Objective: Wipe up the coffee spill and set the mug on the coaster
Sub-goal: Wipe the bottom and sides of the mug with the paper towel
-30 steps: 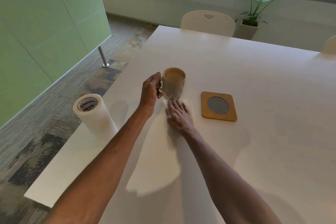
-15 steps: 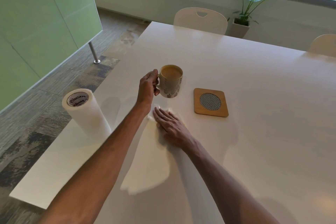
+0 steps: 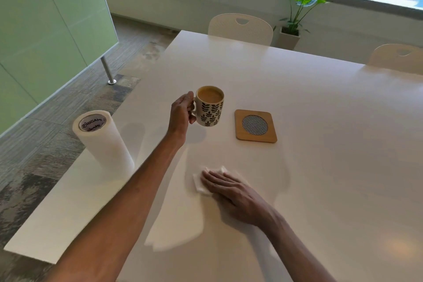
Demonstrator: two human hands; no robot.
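Head view over a white table point(image 3: 320, 110). The left hand point(image 3: 180, 114) has its fingers curled round the handle of the mug point(image 3: 211, 110), with the thumb resting on top of the handle. The mug is upright, white with a dark leaf pattern, and filled close to the rim with light-brown coffee. A soft shadow lies on the table below and left of its base, so the mug looks lifted off the surface, though the angle does not show the gap plainly. It is left of the coaster point(image 3: 255, 126), near it but apart. The coaster is square and wooden with rounded corners and a round mesh inset, and it lies flat on the table. The right hand point(image 3: 233, 191) is palm down with its fingers straight and close together, pressing on a crumpled white paper towel point(image 3: 200, 184), nearer the person than the mug and coaster. The towel's edges show past the fingertips. A paper towel roll point(image 3: 103, 144) stands upright near the table's left edge, well apart from both hands. A white chair point(image 3: 240, 27) stands at the far side and a second chair point(image 3: 398, 57) far right. A potted plant point(image 3: 297, 7) is by the window wall and a green glass partition point(image 3: 45, 30) at left.
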